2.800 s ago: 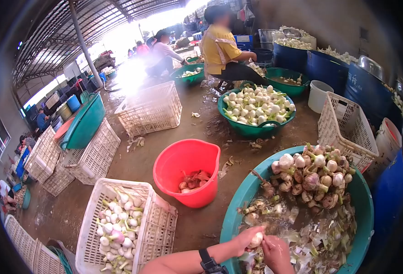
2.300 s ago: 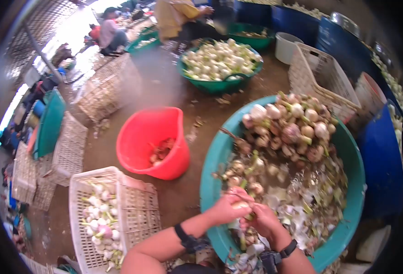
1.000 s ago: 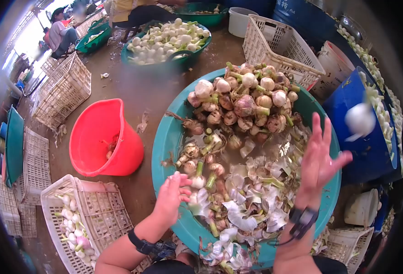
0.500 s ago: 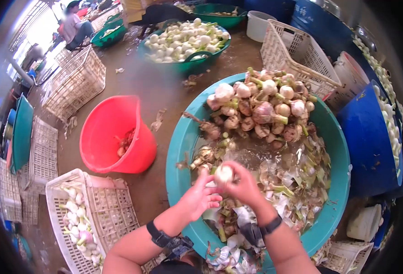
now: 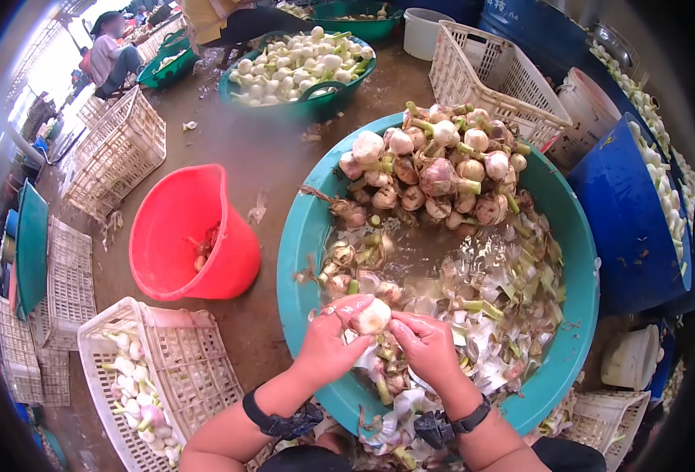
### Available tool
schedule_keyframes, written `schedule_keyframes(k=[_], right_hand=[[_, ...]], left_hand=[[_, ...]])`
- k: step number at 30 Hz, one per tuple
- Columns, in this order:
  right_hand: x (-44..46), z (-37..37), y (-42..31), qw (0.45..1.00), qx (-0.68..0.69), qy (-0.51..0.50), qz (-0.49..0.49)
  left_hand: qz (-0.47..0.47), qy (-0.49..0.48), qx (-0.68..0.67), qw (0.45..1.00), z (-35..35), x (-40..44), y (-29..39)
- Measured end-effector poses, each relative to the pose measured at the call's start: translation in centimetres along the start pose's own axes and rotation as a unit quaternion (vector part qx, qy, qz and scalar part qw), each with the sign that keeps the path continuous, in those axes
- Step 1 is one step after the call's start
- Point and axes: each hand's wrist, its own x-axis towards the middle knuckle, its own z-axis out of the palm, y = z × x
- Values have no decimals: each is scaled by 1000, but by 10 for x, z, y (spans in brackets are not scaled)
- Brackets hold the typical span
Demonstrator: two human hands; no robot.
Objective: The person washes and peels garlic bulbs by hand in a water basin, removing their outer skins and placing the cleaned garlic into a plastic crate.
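Observation:
My left hand (image 5: 330,338) is closed round a pale garlic bulb (image 5: 373,316) above the near left part of a big teal tub (image 5: 579,259). On the bulb's right side, my right hand (image 5: 424,343) has its thumb and fingers pinched against it. Unpeeled garlic bulbs (image 5: 439,176) are heaped at the tub's far side. Below them lie murky water and loose wet skins (image 5: 481,346), with a few bulbs and green stems near my left hand.
A red bucket (image 5: 198,236) with some bulbs stands left of the tub. Peeled garlic fills a white crate (image 5: 88,346), a green basin (image 5: 324,102) and a blue barrel (image 5: 630,228). An empty-looking crate (image 5: 497,79) stands beyond. Two people sit at the back.
One second ago my right hand was spread wide at the right with a white bulb in the air beyond it. Since then it has come back beside my left hand, and both now hold a bulb.

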Motion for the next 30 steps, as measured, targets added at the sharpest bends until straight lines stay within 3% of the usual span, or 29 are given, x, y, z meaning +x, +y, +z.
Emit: schedule_keyframes(k=[1, 3, 9, 12, 15, 16, 17, 18, 19, 21, 23, 25, 26, 27, 30], right_hand=[[0, 1, -2, 999, -35, 11, -32], [0, 3, -8, 995, -71, 21, -66], [-5, 1, -24, 983, -150, 32, -100], [-4, -1, -19, 982, -179, 18, -51], [2, -3, -8, 996, -79, 23, 39], [6, -5, 8, 994, 39, -2, 103], [8, -8, 18, 973, 156, -27, 165], [10, -12, 21, 966, 165, -28, 198], [10, -16, 36, 966, 165, -29, 197], [10, -17, 65, 894, 363, 87, 249], [7, -18, 65, 876, 374, 76, 295], [3, -8, 66, 803, 502, 60, 316], [5, -3, 63, 807, 486, 71, 328], [6, 2, 60, 806, 487, 70, 328], [7, 14, 52, 893, 386, 177, 150]], left_hand=[[-3, 0, -1, 1000, -2, -1, 2], [96, 4, 168, 981, -7, 0, 7], [128, -19, 213, 969, -9, 0, 19], [119, -27, 158, 980, -8, 1, 16], [105, -57, 142, 983, -8, 2, 4], [105, -59, 142, 983, -4, 0, 0], [-26, -56, -108, 992, 1, -2, -5], [-155, -48, -348, 923, 4, -2, -9], [-154, -48, -348, 924, 2, 0, -16], [-170, -49, -594, 785, -6, 2, -27], [-201, -21, -587, 784, 4, 4, -23], [-313, -67, -582, 748, 16, 1, -42], [-390, -55, -506, 767, 24, 2, -39], [-391, -55, -504, 768, 30, 0, -35], [-349, -82, -530, 769, 44, -5, -25]])
